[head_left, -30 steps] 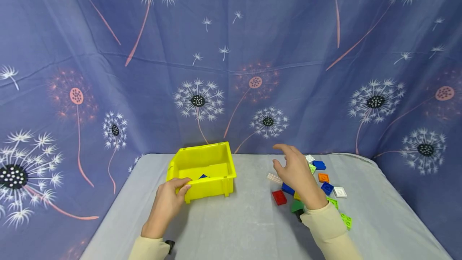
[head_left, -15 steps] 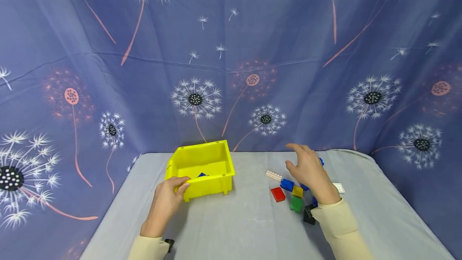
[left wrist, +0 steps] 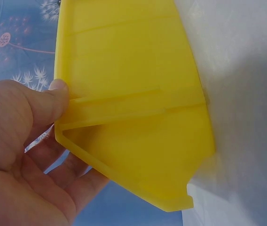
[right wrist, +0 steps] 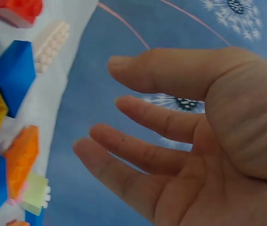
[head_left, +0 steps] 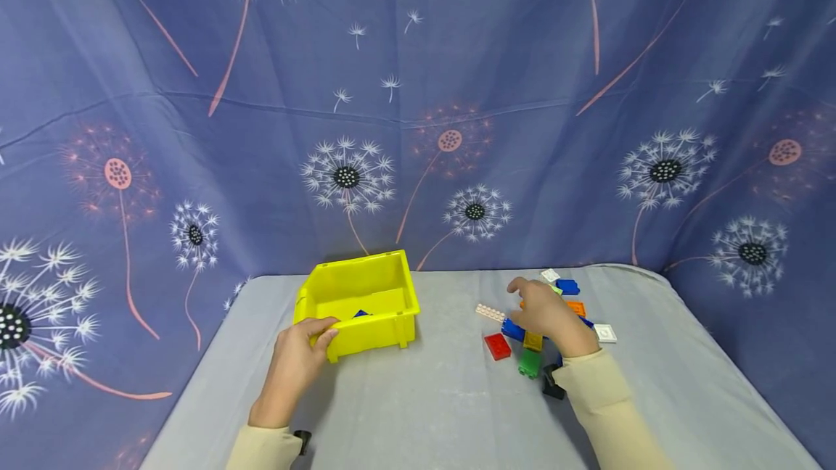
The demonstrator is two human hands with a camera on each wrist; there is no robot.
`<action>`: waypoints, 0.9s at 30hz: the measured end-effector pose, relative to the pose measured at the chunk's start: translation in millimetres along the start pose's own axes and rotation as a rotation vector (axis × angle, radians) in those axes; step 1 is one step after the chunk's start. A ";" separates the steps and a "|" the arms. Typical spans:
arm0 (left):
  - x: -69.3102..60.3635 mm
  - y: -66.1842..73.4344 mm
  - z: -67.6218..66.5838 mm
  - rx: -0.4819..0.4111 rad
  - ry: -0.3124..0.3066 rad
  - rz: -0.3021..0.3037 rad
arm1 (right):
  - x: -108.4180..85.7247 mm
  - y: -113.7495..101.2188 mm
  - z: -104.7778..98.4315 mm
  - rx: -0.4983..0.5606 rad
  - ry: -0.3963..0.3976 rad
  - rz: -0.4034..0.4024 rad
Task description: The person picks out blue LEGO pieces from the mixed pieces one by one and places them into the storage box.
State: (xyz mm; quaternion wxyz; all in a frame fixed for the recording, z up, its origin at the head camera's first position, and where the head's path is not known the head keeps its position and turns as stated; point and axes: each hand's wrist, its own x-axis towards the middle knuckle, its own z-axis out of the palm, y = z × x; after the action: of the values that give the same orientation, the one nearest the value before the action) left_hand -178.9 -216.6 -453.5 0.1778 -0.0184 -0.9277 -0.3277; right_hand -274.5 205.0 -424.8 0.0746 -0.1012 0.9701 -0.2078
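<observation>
My left hand grips the near left rim of a yellow plastic bin. In the left wrist view its thumb lies against one side of the wall and the fingers are curled behind it. A blue toy brick shows inside the bin. Over the scattered bricks at right hovers my right hand, thumb and fingers apart, holding nothing. Beneath and beside it are a blue brick, a yellow brick and an orange brick; the hand partly hides the pile.
A red brick, a pale pink studded strip and a green brick lie on the pile's near and left side. Farther right are a white piece and another blue brick. A patterned cloth hangs behind the table.
My right hand first shifted right above the bricks, then came lower over them. The left hand keeps its grip on the bin. The head view has turned slightly.
</observation>
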 end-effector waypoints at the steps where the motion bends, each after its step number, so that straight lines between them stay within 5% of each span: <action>1: 0.0 -0.3 -0.3 0.001 0.003 0.001 | 2.4 1.0 2.5 -0.010 -0.015 -0.002; 10: 0.2 -1.9 -0.2 -0.004 0.023 -0.006 | 10.7 5.1 18.0 -0.001 -0.119 0.060; 27: 0.9 -1.0 0.6 -0.016 -0.015 -0.038 | 12.7 15.2 31.5 0.013 -0.127 0.090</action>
State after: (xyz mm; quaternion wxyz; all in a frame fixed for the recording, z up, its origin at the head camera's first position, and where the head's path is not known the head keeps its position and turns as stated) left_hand -180.1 -217.2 -454.2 0.1646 -0.0047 -0.9266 -0.3382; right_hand -283.5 203.4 -460.8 0.1459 -0.0702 0.9656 -0.2035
